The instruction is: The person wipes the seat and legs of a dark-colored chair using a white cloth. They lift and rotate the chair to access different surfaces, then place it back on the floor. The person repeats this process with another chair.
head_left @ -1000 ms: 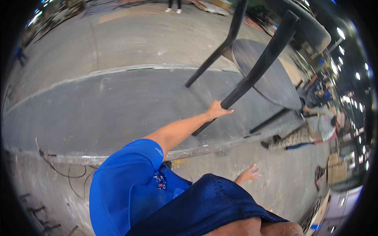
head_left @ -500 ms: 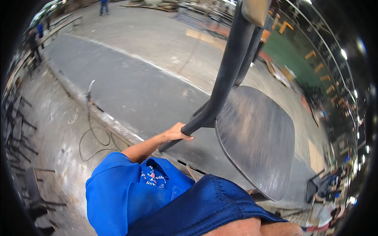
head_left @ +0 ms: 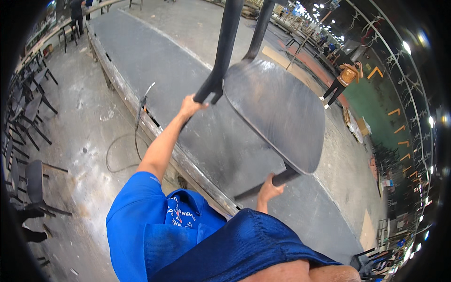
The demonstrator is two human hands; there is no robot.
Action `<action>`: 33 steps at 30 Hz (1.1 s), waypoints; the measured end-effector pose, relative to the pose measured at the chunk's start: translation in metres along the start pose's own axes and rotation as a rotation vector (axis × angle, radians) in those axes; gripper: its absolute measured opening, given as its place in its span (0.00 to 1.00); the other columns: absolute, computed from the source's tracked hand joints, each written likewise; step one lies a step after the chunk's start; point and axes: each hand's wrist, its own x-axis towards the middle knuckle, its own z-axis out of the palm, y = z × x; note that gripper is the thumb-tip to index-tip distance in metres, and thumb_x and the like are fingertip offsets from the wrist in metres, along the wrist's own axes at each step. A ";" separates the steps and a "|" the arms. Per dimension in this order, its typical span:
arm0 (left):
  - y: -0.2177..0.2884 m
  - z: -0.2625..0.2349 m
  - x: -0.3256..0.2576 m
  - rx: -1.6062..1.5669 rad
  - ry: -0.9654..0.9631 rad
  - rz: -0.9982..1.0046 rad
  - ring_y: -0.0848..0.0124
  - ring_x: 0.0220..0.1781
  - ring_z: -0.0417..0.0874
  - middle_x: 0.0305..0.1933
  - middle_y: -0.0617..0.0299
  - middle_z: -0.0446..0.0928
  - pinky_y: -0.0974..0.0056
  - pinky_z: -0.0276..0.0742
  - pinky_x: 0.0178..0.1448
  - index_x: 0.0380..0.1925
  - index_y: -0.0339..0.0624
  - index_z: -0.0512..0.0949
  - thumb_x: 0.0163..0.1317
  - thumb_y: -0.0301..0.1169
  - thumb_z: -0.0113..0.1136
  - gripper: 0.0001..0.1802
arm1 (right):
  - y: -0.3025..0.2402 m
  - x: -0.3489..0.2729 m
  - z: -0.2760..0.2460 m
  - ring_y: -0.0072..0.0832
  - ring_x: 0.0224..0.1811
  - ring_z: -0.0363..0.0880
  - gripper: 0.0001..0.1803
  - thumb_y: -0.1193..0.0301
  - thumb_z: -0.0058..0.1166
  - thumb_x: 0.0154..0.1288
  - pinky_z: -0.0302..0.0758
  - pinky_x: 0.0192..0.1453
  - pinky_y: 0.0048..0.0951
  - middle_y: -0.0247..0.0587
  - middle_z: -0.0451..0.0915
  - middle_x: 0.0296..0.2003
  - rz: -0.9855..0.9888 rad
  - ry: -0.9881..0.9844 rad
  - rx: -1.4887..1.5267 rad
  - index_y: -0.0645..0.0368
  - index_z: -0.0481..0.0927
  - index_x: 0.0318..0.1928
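Note:
I hold a dark wooden chair [head_left: 279,108] with a rounded, brushed-looking seat over a long grey work table. My left hand [head_left: 190,107] is wrapped round the chair's back leg, low below the seat. Closer to me, my right hand [head_left: 270,189] grips a front leg [head_left: 287,175] just under the seat's near edge. The chair stands roughly upright, and its backrest posts run out of the top of the view. Whether the feet touch the table, I cannot tell.
The grey table [head_left: 155,61] has a worn edge on my side. An air hose with a metal nozzle [head_left: 143,99] hangs over that edge, its line looping on the floor. Several dark chairs [head_left: 35,185] stand at left. A person in an orange-brown top [head_left: 348,75] stands at far right.
The chair has shifted left and away from me, its seat now further from my body. My left hand has moved out with it. My right hand, mostly hidden before, now shows on the front leg.

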 end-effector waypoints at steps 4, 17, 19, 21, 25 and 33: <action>-0.004 0.006 0.026 0.073 0.075 -0.021 0.61 0.43 0.82 0.40 0.54 0.82 0.59 0.74 0.46 0.40 0.39 0.79 0.38 0.40 0.74 0.28 | -0.011 0.013 0.029 0.35 0.30 0.77 0.15 0.79 0.61 0.49 0.73 0.39 0.33 0.44 0.76 0.29 -0.062 0.021 0.088 0.69 0.74 0.38; -0.133 -0.004 0.000 0.055 0.073 0.308 0.52 0.59 0.70 0.55 0.50 0.71 0.54 0.66 0.61 0.56 0.43 0.66 0.48 0.34 0.69 0.35 | -0.041 0.097 -0.055 0.38 0.69 0.54 0.51 0.33 0.22 0.64 0.43 0.72 0.41 0.51 0.62 0.64 0.352 -0.297 0.368 0.71 0.61 0.63; -0.173 -0.031 0.007 0.062 -0.077 0.346 0.52 0.60 0.69 0.56 0.50 0.71 0.54 0.65 0.62 0.57 0.43 0.65 0.47 0.35 0.70 0.37 | -0.066 0.121 -0.054 0.37 0.69 0.54 0.51 0.33 0.25 0.64 0.43 0.71 0.44 0.51 0.59 0.65 0.307 -0.374 0.331 0.70 0.60 0.64; -0.218 -0.068 0.019 0.354 0.134 0.331 0.53 0.61 0.68 0.58 0.51 0.70 0.54 0.63 0.64 0.58 0.42 0.64 0.47 0.37 0.70 0.38 | -0.086 0.143 -0.047 0.38 0.67 0.58 0.51 0.32 0.28 0.63 0.47 0.71 0.42 0.53 0.62 0.64 0.392 -0.400 0.244 0.71 0.60 0.64; -0.303 -0.136 0.055 0.630 0.384 -0.188 0.51 0.65 0.63 0.62 0.45 0.64 0.51 0.59 0.67 0.63 0.42 0.57 0.47 0.47 0.69 0.47 | -0.107 0.183 -0.029 0.38 0.58 0.69 0.51 0.30 0.31 0.59 0.58 0.64 0.39 0.54 0.73 0.53 0.487 -0.416 -0.181 0.71 0.74 0.52; -0.352 -0.165 0.087 0.602 0.048 -0.373 0.48 0.53 0.74 0.50 0.47 0.75 0.49 0.67 0.57 0.56 0.43 0.69 0.58 0.52 0.55 0.32 | -0.114 0.201 0.026 0.50 0.63 0.65 0.40 0.39 0.31 0.64 0.60 0.66 0.47 0.55 0.68 0.59 0.400 -0.174 -1.137 0.61 0.74 0.56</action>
